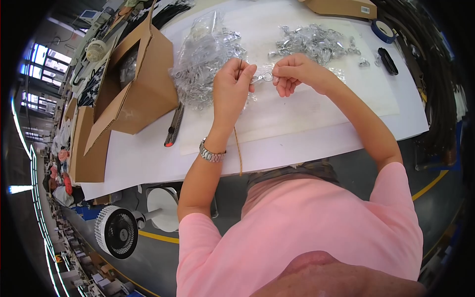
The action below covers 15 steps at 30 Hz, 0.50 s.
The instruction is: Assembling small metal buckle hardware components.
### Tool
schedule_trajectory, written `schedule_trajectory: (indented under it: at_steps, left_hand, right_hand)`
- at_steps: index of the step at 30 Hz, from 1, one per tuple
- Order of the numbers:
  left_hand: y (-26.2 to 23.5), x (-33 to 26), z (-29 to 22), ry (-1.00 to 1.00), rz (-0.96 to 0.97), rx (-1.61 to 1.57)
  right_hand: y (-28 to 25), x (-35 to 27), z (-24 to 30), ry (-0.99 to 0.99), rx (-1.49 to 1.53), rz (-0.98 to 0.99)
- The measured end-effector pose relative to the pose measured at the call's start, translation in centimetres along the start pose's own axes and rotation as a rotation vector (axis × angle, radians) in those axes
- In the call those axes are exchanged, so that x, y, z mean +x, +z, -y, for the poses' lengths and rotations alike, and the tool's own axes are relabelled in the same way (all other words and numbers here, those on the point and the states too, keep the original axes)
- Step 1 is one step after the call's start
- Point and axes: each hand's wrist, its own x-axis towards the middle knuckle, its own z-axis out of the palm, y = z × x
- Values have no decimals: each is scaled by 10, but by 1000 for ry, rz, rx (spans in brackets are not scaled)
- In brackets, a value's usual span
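Observation:
Over the white table, my left hand (pixel 231 85) pinches a silver metal clasp between thumb and fingers. The clasp's round ring (pixel 267 76) points toward my right hand. A thin brown cord (pixel 238 151) hangs below my left wrist to the table's front edge; its upper end is hidden. My right hand (pixel 299 72) is closed, thumb against forefinger at the far side of the ring; whatever it pinches is too small to name. Beyond the hands lie two heaps: bagged metal clasps (pixel 198 74) on the left and loose clasps in clear wrapping (pixel 314 42) on the right.
An open cardboard box (pixel 148 94) stands at the left, with a box cutter (pixel 174 124) beside it. At the far right lie a roll of blue tape (pixel 383 31) and a black object (pixel 388 61). A white fan (pixel 117 231) stands below the table's left side.

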Motion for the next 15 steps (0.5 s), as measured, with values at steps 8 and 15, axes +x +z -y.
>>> schedule_trajectory:
  at_steps: [8,15]
  left_hand:
    - [-1,1,-2,5,124,85]
    - [6,1,-1,-10,136,77]
  right_hand:
    - [11,-9,6,-84,3,67]
    - [10,-1,-12,-75,-3,22]
